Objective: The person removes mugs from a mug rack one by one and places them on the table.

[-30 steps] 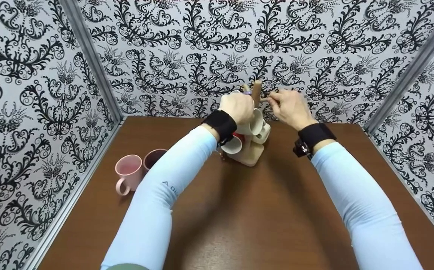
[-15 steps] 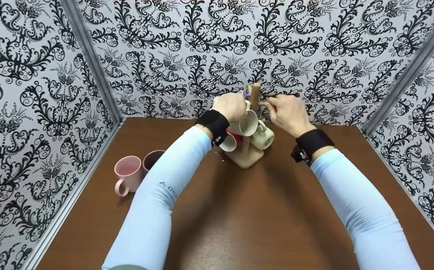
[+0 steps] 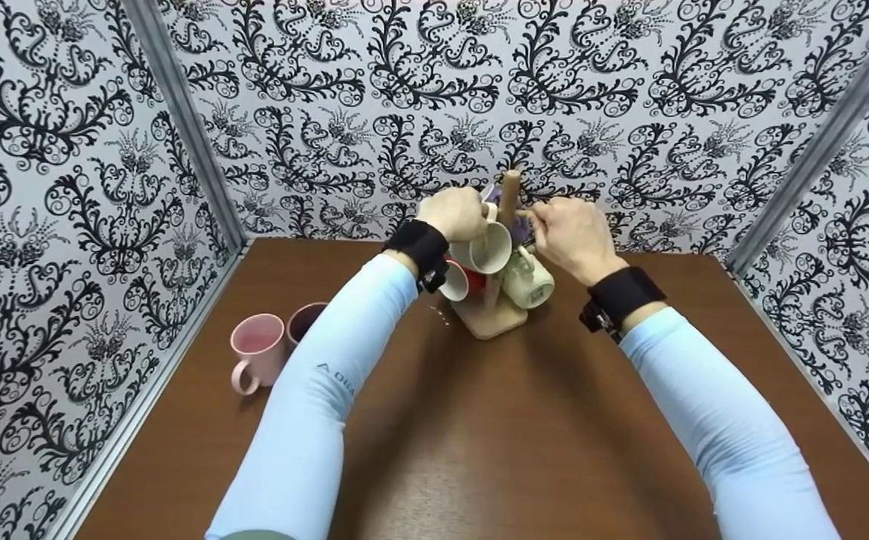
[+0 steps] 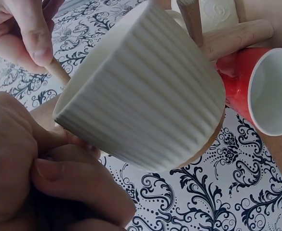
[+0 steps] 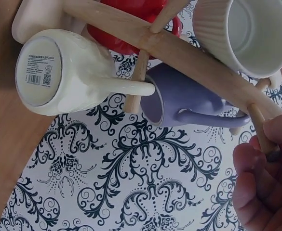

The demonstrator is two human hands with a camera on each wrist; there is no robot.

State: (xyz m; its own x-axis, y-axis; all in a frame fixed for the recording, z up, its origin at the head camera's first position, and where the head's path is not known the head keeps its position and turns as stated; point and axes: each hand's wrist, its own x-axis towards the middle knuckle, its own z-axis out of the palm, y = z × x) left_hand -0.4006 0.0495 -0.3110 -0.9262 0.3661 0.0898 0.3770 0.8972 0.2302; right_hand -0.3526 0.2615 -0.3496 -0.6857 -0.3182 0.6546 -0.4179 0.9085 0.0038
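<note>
A wooden mug tree (image 3: 509, 193) stands near the back of the table with several mugs hung on it. My left hand (image 3: 453, 214) has its fingers curled at the handle of a white ribbed mug (image 4: 145, 91); its exact hold is partly hidden. On the other side, my right hand (image 3: 573, 232) pinches an upper peg (image 5: 260, 126) of the tree between thumb and fingers. A cream mug (image 5: 61, 72) hangs low with its printed bottom outward. Behind the post hangs a purple mug (image 5: 184, 96). Below the ribbed one is a red mug (image 4: 239, 79) with a white inside.
At the table's left, a pink mug (image 3: 258, 345) stands upright beside a dark-lined mug (image 3: 304, 319), which my left sleeve partly covers. Patterned walls (image 3: 434, 135) enclose the brown table (image 3: 524, 435) at the back and sides.
The mug tree has turned, bringing the cream mug round to the front right. Both hands have come slightly lower and nearer, the left one shifting left along with the ribbed mug.
</note>
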